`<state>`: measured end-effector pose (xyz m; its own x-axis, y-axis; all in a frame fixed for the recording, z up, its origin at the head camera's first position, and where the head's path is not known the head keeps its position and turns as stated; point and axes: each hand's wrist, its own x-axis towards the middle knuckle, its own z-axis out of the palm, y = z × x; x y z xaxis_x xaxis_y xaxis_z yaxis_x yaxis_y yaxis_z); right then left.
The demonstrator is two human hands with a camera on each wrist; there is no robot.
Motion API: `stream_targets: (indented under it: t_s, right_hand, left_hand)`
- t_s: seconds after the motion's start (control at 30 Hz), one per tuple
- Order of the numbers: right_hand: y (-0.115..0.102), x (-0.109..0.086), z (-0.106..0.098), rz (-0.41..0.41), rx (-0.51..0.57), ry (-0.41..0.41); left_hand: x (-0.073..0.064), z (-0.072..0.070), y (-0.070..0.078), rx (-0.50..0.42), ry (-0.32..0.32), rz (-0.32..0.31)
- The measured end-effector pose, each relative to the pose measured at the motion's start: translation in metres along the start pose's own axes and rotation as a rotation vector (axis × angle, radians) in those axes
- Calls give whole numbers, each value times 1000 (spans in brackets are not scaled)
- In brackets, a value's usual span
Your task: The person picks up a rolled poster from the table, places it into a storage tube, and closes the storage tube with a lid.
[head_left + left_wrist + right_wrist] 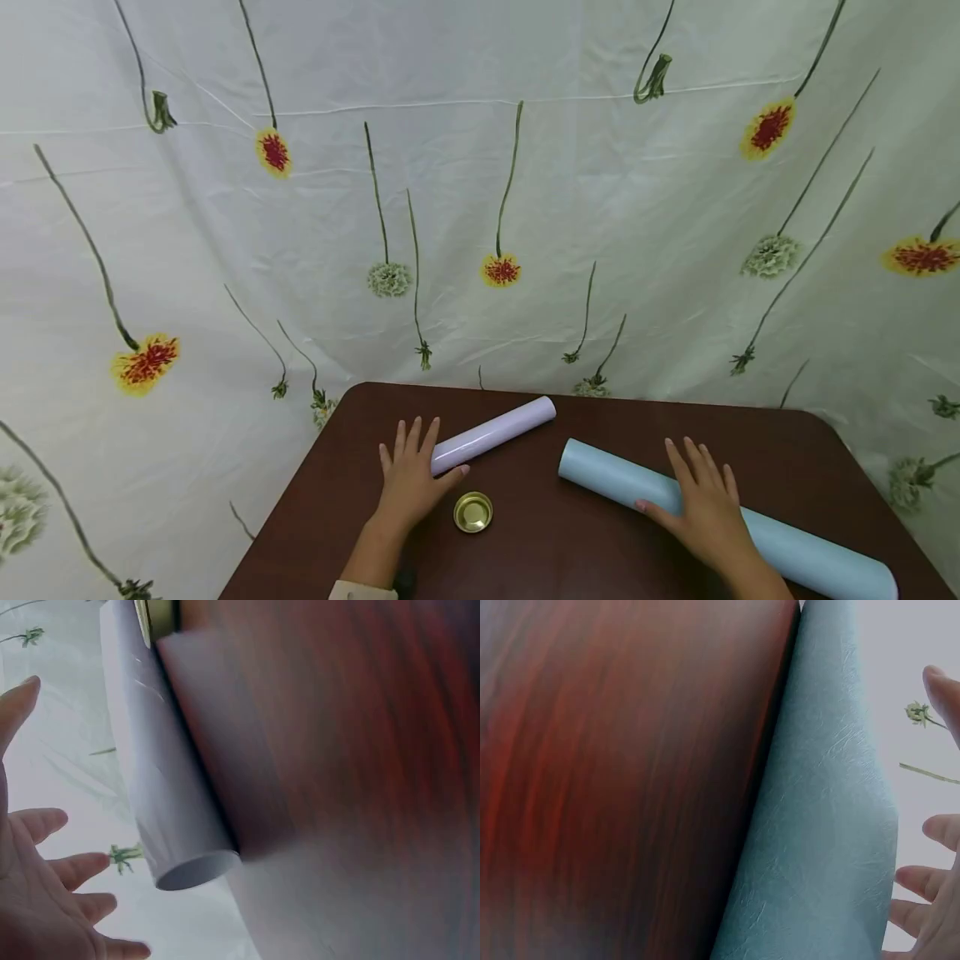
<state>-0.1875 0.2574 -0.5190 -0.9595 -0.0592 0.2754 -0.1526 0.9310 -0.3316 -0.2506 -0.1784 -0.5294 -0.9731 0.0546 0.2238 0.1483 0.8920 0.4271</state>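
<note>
A pale lilac roll, glossy and hollow at its end, lies slantwise on the dark brown table. Beside its near end is my left hand, fingers spread; the left wrist view shows a gap between this hand and the roll. A longer, thicker light blue roll lies at the right, its surface finely creased in the right wrist view. Over its middle, my right hand has its fingers spread and hides part of it. I cannot tell whether that hand touches the roll.
A small round gold-coloured dish or lid sits on the table just right of my left hand. Behind the table hangs a white cloth printed with flowers. The table's far edge runs close behind the lilac roll.
</note>
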Motion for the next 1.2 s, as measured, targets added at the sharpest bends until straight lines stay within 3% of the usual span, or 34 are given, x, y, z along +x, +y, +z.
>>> stream_targets:
  t_s: [0.3, 0.63, 0.9, 1.07, 1.2]
  right_hand:
    - [4, 6, 5, -55, 27, -52]
    - [6, 10, 12, -62, -72, -126]
    - [9, 11, 11, -65, -61, -154]
    - [6, 11, 7, -57, -48, -179]
    - [5, 10, 5, -46, -47, -192]
  left_hand:
    - [7, 2, -12, -9, -39, -21]
    - [7, -1, -17, -39, -80, 11]
    - [5, -2, -21, -78, -100, -5]
    - [6, -1, -23, -140, -117, -12]
    - [7, -2, -22, -246, -132, -65]
